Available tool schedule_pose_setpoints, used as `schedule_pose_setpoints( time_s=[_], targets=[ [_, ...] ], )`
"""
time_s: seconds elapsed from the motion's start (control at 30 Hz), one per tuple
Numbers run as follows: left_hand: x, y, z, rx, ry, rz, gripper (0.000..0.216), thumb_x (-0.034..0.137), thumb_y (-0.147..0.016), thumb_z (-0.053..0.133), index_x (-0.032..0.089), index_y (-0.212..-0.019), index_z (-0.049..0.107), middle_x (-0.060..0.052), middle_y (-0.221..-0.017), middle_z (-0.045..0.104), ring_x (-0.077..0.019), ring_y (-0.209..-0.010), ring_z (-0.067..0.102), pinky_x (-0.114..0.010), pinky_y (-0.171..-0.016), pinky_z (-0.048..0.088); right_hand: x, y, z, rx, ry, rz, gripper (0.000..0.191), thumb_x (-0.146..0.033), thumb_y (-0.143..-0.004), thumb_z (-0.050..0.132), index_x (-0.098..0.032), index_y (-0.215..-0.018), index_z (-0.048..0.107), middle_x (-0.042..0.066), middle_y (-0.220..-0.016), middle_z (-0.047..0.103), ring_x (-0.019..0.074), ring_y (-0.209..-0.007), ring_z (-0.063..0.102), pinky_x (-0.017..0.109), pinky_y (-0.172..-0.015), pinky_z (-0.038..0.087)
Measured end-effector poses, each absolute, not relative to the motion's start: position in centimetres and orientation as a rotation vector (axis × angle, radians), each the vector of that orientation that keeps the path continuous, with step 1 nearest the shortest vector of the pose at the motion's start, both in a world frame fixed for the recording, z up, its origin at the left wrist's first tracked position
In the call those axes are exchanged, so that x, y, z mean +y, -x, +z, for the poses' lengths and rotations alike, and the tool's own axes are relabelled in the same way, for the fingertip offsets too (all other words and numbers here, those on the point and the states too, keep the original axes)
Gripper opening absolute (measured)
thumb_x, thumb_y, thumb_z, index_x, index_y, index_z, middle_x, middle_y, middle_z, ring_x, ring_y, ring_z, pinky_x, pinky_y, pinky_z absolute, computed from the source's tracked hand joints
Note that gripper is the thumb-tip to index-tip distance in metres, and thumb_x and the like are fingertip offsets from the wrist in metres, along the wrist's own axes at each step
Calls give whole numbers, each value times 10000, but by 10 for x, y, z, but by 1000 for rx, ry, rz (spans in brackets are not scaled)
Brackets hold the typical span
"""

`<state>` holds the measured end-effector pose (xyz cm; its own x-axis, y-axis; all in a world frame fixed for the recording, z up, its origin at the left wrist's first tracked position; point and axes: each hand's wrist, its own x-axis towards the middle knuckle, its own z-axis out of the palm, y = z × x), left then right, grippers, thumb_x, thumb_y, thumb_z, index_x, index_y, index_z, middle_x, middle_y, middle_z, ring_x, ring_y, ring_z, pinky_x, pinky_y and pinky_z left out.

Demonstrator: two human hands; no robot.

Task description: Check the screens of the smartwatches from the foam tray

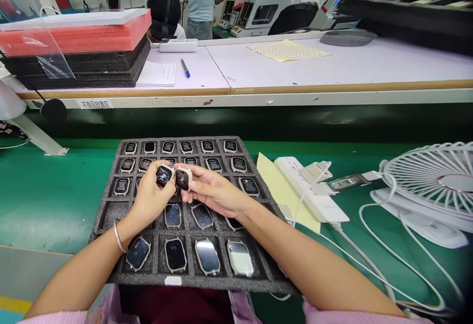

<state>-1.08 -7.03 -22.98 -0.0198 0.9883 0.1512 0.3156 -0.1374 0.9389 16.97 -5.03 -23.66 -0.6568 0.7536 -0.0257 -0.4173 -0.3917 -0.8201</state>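
Observation:
A dark foam tray (111, 201) with many pockets lies on the green bench in front of me and holds several smartwatch bodies (175, 254) with pale cases. My left hand (150, 196) is closed round one watch body (163, 176), its lit screen facing me. My right hand (212, 191) pinches a second watch body (182, 179) right beside the first, the two nearly touching above the middle of the tray. A metal bangle (118, 237) sits on my left wrist.
A white power strip (295, 174) with plugs and cables, a yellow sheet (273, 181) and a white desk fan (436, 186) lie to the right. Behind runs a raised white shelf (295, 63) with foam stacks (81, 48), a pen and papers. People stand beyond it.

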Motion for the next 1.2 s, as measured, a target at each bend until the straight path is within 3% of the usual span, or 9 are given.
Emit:
schedule_pose_setpoints(
  time_s=[0.27, 0.97, 1.2],
  targets=[
    [-72, 10, -227, 1404, -1544, 1186, 333, 287, -807, 595, 186, -1122, 551, -48, -1016, 640, -178, -882, 603, -316, -796, 474, -51, -172, -239, -1119, 523, 2081, 550, -300, -837, 794, -193, -1332, 579, 5, -853, 690, 118, -752, 674, 271, -732, 523],
    [-73, 10, -226, 1390, -1568, 1203, 295, 229, -809, 597, 196, -1100, 556, -20, -948, 647, -153, -823, 616, -294, -771, 493, -53, -170, -235, -1109, 505, 2077, 544, -311, -807, 824, -190, -1283, 592, -13, -849, 697, 102, -716, 692, 247, -707, 540],
    [-72, 10, -224, 1394, -1574, 1194, 319, 247, -806, 600, 186, -1116, 555, -18, -917, 642, -148, -776, 611, -279, -702, 487, -53, -170, -235, -1126, 514, 2048, 560, -331, -811, 819, -183, -1294, 579, 4, -866, 699, 116, -739, 691, 254, -696, 534]
  ],
)
